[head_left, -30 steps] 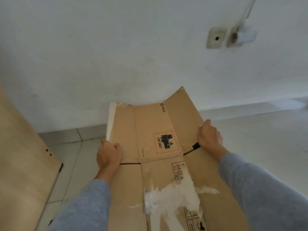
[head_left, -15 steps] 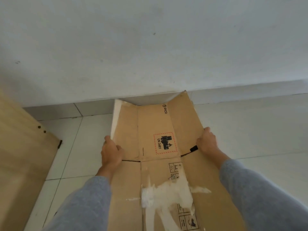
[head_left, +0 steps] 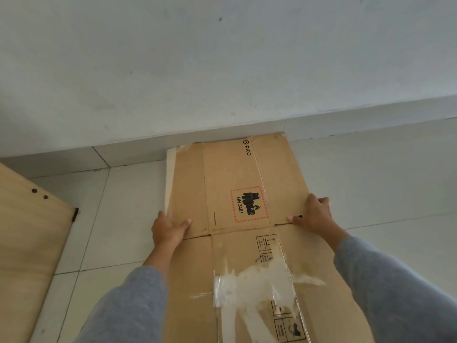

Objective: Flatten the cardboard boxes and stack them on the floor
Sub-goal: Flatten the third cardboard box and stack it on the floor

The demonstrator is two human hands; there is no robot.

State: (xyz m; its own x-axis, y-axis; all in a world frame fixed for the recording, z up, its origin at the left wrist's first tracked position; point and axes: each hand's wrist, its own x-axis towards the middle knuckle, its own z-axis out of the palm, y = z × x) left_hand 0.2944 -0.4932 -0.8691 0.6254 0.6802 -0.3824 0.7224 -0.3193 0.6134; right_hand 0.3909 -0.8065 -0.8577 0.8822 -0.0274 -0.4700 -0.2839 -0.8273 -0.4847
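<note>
A flattened brown cardboard box (head_left: 230, 174) with a PICO logo and a red-framed UN 3481 label stretches from below me to the skirting of the wall. Torn white tape (head_left: 249, 285) covers its near part. My left hand (head_left: 169, 230) grips the box's left edge, thumb on top. My right hand (head_left: 312, 214) holds the right edge beside a slit between flaps. Both grey sleeves reach in from the bottom. The far flaps lie low, close to the white tiled floor (head_left: 131, 201).
A light wooden panel (head_left: 27, 233) with screw holes stands at the left, over the tiles. The white wall (head_left: 222, 70) and its skirting run across the far side. More tiled floor extends to the right of the box.
The box has gone down and forward toward the floor and wall. Its raised far flaps have flattened out. Both hands kept their grip and moved with it. The wall sockets left the view.
</note>
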